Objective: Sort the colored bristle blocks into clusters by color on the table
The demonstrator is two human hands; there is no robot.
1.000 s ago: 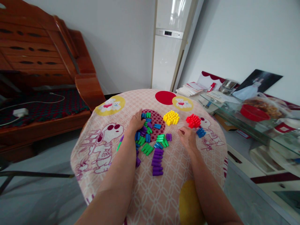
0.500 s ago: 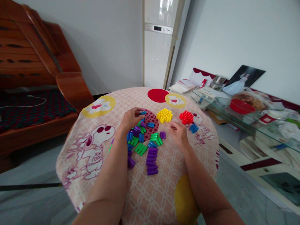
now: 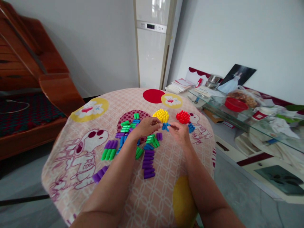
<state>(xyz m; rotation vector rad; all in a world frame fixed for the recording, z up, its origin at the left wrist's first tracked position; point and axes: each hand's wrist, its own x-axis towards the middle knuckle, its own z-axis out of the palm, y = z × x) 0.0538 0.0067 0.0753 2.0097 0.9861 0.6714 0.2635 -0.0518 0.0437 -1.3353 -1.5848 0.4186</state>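
Observation:
Between the fingertips of both hands is a small blue plastic block (image 3: 165, 126) made of joined rounded pegs. My left hand (image 3: 149, 126) pinches its left end, and my right hand (image 3: 178, 131) grips the right end. Just behind them stand a cluster of yellow blocks (image 3: 161, 115) and, to the right, a cluster of red blocks (image 3: 182, 117). Beside my right hand lies another blue block (image 3: 191, 128). Green blocks (image 3: 108, 154), purple blocks (image 3: 148, 163) and more blue ones are scattered around and under my left forearm, which hides some of them.
A patterned cloth (image 3: 163, 190) covers the round table. To the right stands a glass-topped cabinet (image 3: 239, 122) with papers (image 3: 179, 85), a red bowl (image 3: 235, 104) and bags. A wooden sofa (image 3: 57, 90) is on the left, a tall white appliance (image 3: 152, 53) behind.
My left hand has moved right from the scattered pile with a blue block, meeting my right hand. The view has turned slightly, and more blocks on the left are uncovered.

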